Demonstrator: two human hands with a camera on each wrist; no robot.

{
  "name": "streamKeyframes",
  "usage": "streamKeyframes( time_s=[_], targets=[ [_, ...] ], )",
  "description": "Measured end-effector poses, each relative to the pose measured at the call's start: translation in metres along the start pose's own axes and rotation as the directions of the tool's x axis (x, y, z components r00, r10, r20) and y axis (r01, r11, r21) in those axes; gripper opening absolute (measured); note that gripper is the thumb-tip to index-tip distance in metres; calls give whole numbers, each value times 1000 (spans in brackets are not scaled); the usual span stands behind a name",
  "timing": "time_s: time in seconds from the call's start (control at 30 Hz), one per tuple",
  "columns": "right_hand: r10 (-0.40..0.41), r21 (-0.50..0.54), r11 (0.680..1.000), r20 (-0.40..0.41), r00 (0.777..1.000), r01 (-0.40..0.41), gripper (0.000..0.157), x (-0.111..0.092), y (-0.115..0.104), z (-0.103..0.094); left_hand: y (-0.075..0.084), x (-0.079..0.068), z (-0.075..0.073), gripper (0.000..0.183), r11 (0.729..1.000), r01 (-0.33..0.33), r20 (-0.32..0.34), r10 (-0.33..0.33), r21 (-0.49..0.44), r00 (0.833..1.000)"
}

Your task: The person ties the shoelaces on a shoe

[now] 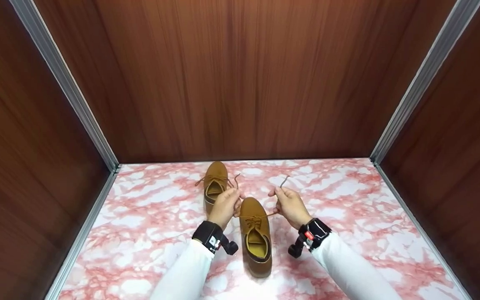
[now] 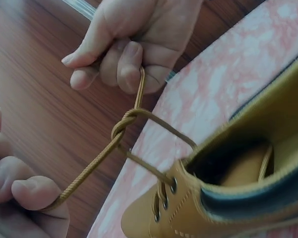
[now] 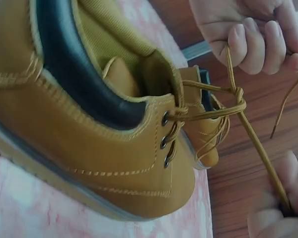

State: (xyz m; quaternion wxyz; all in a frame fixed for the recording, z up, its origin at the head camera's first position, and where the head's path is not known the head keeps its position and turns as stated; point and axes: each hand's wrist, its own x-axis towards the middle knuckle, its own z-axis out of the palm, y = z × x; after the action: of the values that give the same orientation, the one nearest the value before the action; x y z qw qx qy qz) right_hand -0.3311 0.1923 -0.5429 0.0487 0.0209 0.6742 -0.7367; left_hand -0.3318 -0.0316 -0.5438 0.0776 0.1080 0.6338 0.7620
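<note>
A tan lace-up shoe (image 1: 256, 233) stands on the table, toe pointing away, between the two hands. My left hand (image 1: 224, 206) grips one end of its shoelace, fingers curled round it. On the other side my right hand (image 1: 291, 207) grips the other end. Both lace ends are drawn out sideways above the shoe's tongue. In the left wrist view the crossed laces form a half knot (image 2: 123, 127) raised over the eyelets. The right wrist view shows the lace (image 3: 258, 144) taut between the hands, with a loose tip hanging beyond the left fingers.
A second tan shoe (image 1: 216, 173) with loose laces stands farther back, just left of the first and partly behind the left hand. The pink-and-white marbled table (image 1: 156, 233) meets brown wood-grain panels (image 1: 240, 83) at the back and both sides.
</note>
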Motion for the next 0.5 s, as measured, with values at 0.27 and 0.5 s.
streamKeyframes(
  time_s=[0.27, 0.5],
  targets=[
    [-71, -189, 980, -37, 997, 63, 40, -1, -2, -4, -7, -4, -10, 27, 950, -106, -7, 113, 293, 994],
    [-132, -380, 916, 26, 991, 132, 36, 0, 4, -13, -10, -7, -18, 29, 894, -149, 14, 158, 422, 987]
  ],
)
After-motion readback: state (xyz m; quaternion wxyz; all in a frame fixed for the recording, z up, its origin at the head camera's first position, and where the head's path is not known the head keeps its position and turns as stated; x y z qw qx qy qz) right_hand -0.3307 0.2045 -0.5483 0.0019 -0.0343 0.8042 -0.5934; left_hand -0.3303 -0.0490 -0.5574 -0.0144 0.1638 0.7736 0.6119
